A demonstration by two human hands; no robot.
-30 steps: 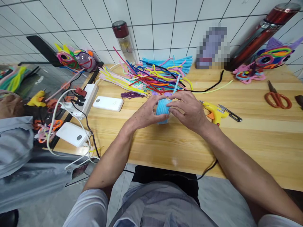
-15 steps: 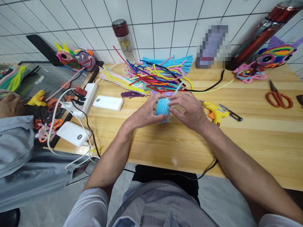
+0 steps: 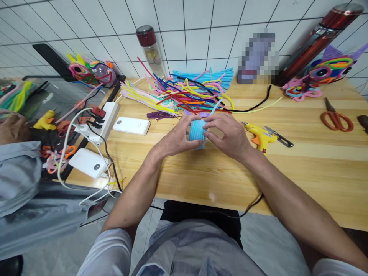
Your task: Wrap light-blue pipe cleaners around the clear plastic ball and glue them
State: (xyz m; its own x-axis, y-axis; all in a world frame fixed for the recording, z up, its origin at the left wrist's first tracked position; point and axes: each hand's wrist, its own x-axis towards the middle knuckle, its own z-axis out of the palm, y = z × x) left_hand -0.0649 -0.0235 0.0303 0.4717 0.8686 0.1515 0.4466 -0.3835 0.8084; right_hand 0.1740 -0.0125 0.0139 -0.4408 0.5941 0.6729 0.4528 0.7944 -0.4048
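Observation:
Between my hands, above the wooden table (image 3: 184,180), is a light blue roll (image 3: 197,130) wrapped in fuzzy pipe cleaner, one loose end sticking up at its upper right. My left hand (image 3: 177,137) grips the roll from the left, thumb low and fingers over the top. The fingers of my right hand (image 3: 227,133) are curled against its right side, near the loose end. Behind them lies a pile of coloured pipe cleaners (image 3: 189,90). A yellow glue gun (image 3: 263,136) rests just right of my right hand.
Thread snips (image 3: 280,137) and orange-handled scissors (image 3: 336,118) lie right. White power banks (image 3: 131,125), a power strip (image 3: 105,120) and cables are left. A bottle (image 3: 149,48) and red flask (image 3: 322,42) stand behind. Another person's hand (image 3: 13,129) rests at far left.
My hands and the blue roll have hardly moved. The view has shifted very slightly, so things on the right appear a little further left.

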